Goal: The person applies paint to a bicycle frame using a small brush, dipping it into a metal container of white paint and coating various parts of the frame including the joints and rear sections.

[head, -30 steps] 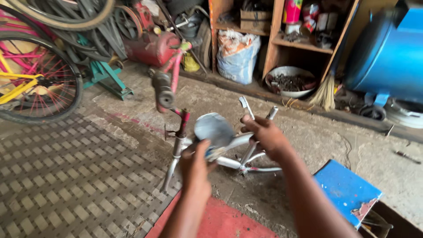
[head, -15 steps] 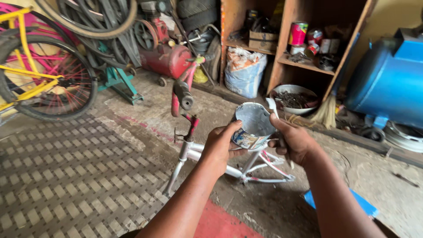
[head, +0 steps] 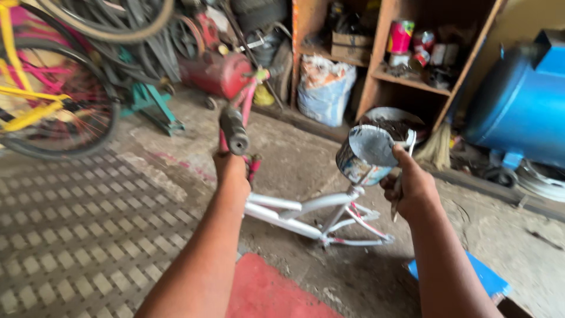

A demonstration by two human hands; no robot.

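Cluttered workshop, concrete floor (head: pixel 353 176); left hand (head: pixel 231 172) wrapped around small white-and-pink bicycle frame (head: pixel 306 212) near the stem, steadying it upright. Right hand (head: pixel 412 188) fingers closed on paint-smeared round tin can (head: pixel 366 154) plus thin brush handle (head: pixel 406 171), kept level, close above frame for reach.

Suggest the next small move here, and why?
Probably lower the paint can toward the white bike frame: the right hand holds can and brush above it, while the left hand steadies the frame below the handlebar grip.

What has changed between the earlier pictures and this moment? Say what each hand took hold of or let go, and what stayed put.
The left hand left the paint can and now grips the frame's front by the handlebar grip. The right hand alone lifts the can higher, a brush handle alongside. The white bicycle frame stayed on the floor.
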